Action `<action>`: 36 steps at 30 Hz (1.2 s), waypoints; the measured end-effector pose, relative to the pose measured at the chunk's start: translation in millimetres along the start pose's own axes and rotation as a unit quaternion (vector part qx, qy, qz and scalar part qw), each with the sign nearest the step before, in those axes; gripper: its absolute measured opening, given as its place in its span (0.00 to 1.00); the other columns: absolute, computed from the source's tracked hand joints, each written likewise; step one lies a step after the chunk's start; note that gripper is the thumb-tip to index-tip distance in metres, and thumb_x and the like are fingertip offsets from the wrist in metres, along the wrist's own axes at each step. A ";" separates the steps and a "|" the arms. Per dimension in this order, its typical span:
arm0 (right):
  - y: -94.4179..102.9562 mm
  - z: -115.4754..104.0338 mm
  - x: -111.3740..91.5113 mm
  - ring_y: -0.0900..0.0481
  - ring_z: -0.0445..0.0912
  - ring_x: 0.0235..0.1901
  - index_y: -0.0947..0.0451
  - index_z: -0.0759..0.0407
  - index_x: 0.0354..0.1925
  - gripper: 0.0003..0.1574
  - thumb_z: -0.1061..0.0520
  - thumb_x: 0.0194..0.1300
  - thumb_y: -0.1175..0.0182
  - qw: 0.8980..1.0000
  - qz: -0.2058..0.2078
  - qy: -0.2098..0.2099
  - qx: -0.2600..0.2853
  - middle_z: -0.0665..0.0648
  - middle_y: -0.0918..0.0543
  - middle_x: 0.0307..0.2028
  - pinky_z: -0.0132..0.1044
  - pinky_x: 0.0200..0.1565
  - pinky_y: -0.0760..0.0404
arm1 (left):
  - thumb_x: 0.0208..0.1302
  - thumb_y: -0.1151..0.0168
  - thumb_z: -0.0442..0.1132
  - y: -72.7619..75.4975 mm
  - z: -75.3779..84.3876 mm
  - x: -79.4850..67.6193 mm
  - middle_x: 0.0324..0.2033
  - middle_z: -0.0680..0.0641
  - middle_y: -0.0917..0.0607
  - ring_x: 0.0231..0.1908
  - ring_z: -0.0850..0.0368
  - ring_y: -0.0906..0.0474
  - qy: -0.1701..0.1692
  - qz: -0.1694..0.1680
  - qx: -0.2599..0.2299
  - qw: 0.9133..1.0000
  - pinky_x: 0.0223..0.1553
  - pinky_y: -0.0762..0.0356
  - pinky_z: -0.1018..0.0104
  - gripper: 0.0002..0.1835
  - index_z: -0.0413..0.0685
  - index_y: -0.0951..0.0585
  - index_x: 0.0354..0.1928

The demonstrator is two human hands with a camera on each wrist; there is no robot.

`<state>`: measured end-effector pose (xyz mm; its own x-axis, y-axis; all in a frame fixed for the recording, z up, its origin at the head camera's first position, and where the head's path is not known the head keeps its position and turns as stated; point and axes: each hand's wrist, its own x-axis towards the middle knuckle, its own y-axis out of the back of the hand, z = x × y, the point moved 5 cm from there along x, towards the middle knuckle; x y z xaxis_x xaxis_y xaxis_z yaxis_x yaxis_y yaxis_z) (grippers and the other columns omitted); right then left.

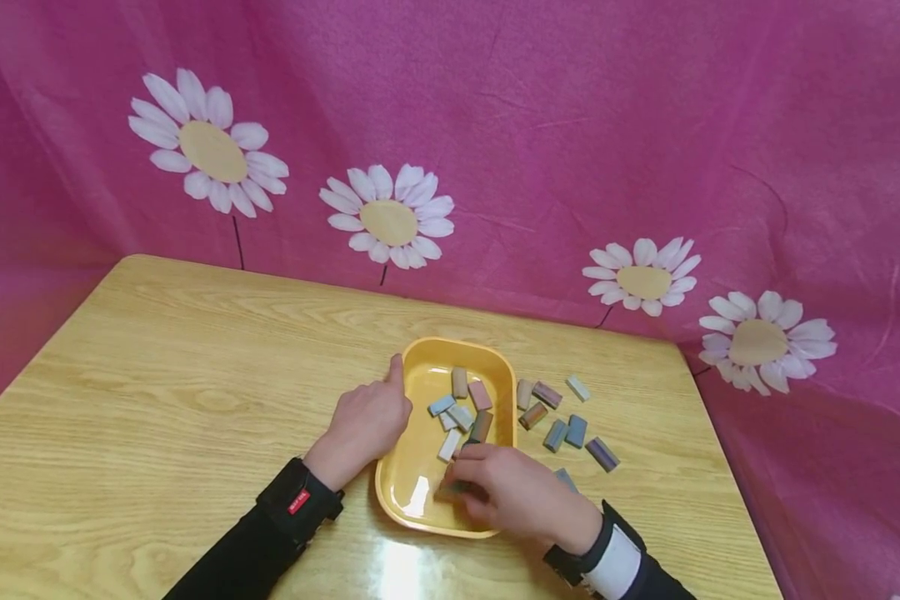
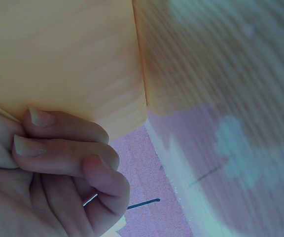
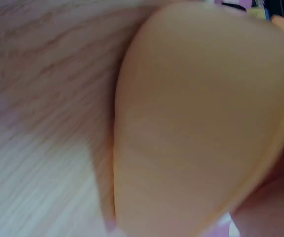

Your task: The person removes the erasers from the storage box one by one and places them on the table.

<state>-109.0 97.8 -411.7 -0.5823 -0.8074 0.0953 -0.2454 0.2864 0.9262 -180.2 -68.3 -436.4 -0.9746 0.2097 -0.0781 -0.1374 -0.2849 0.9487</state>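
A yellow tray [image 1: 401, 471] with rounded corners stands on the table, holding several small blocks, among them a pink one [image 1: 480, 396], a brown one [image 1: 481, 426] and a white one [image 1: 449, 446]. My left hand [image 1: 367, 425] grips the tray's left rim, its other fingers curled by the outer wall [image 2: 63, 54] in the left wrist view. Reaching over the right rim, my right hand [image 1: 513, 492] pinches a small dark block [image 1: 459, 486] low inside the near half of the tray. In the right wrist view the tray's outside wall [image 3: 196, 113] covers most of the fingers.
Right of the tray lie several loose blocks, including a purple one [image 1: 602, 454], a blue one [image 1: 577, 431] and a pale one [image 1: 578, 387]. The wooden table [image 1: 195, 400] ends at a pink curtain [image 1: 525, 167] printed with daisies.
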 end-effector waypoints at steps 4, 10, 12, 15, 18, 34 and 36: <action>25.8 18.6 -21.2 0.26 0.34 0.35 0.21 0.46 0.41 0.16 0.60 0.53 0.40 0.990 0.124 -0.039 0.051 0.41 0.23 0.37 0.28 0.36 0.26 | 0.65 0.57 0.45 -1.0 0.3 0.1 0.16 0.50 0.29 0.15 0.57 0.33 0.001 -0.005 -0.002 1.000 0.16 0.37 0.62 0.35 0.34 0.50 0.69; 50.1 54.1 -71.3 0.23 0.37 0.33 0.22 0.47 0.38 0.18 0.67 0.52 0.41 0.949 0.262 -0.160 0.069 0.42 0.21 0.33 0.35 0.31 0.22 | 0.65 0.57 0.45 0.1 1.3 0.4 0.15 0.50 0.29 0.15 0.57 0.33 0.003 -0.006 -0.009 1.000 0.16 0.36 0.62 0.35 0.34 0.51 0.69; 48.6 63.4 -86.3 0.23 0.38 0.32 0.21 0.48 0.37 0.18 0.69 0.51 0.41 0.936 0.275 -0.208 0.074 0.41 0.22 0.32 0.36 0.31 0.22 | 0.65 0.57 0.45 -0.1 1.5 0.4 0.15 0.50 0.29 0.14 0.57 0.33 0.004 -0.008 -0.010 1.000 0.16 0.36 0.62 0.35 0.34 0.51 0.69; 38.2 73.1 -100.5 0.22 0.38 0.33 0.21 0.49 0.37 0.16 0.67 0.52 0.41 0.928 0.259 -0.257 0.075 0.41 0.21 0.33 0.36 0.32 0.23 | 0.66 0.58 0.45 -0.6 0.6 0.3 0.15 0.50 0.29 0.14 0.57 0.33 0.007 -0.011 -0.004 1.000 0.16 0.36 0.62 0.35 0.35 0.51 0.70; 27.3 76.8 -106.1 0.23 0.36 0.34 0.20 0.50 0.38 0.14 0.64 0.53 0.40 0.932 0.231 -0.276 0.053 0.40 0.22 0.34 0.35 0.32 0.23 | 0.66 0.58 0.44 -0.6 0.3 0.2 0.15 0.50 0.29 0.14 0.56 0.33 0.007 -0.011 -0.003 1.000 0.16 0.36 0.62 0.35 0.34 0.51 0.70; -0.5 65.8 -56.5 0.29 0.39 0.21 0.31 0.52 0.59 0.30 0.43 0.61 0.44 0.908 0.226 -0.324 0.144 0.44 0.25 0.23 0.33 0.23 0.32 | 0.60 0.51 0.47 12.3 0.7 -7.5 0.31 0.44 0.22 0.29 0.48 0.27 -0.044 0.131 0.073 0.988 0.28 0.31 0.55 0.28 0.38 0.30 0.59; -1.8 66.9 -53.7 0.30 0.40 0.21 0.30 0.51 0.58 0.29 0.43 0.60 0.43 0.900 0.232 -0.335 0.154 0.45 0.25 0.22 0.34 0.23 0.33 | 0.59 0.49 0.49 20.3 2.8 -8.4 0.38 0.42 0.23 0.36 0.46 0.28 -0.064 0.166 0.087 0.980 0.34 0.31 0.53 0.26 0.39 0.26 0.54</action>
<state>-129.1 175.2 -442.9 -0.9888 -0.1022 0.1087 0.0007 0.7251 0.6886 -174.3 -73.3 -415.7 -0.9290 0.2515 0.2715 0.2258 -0.1960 0.9542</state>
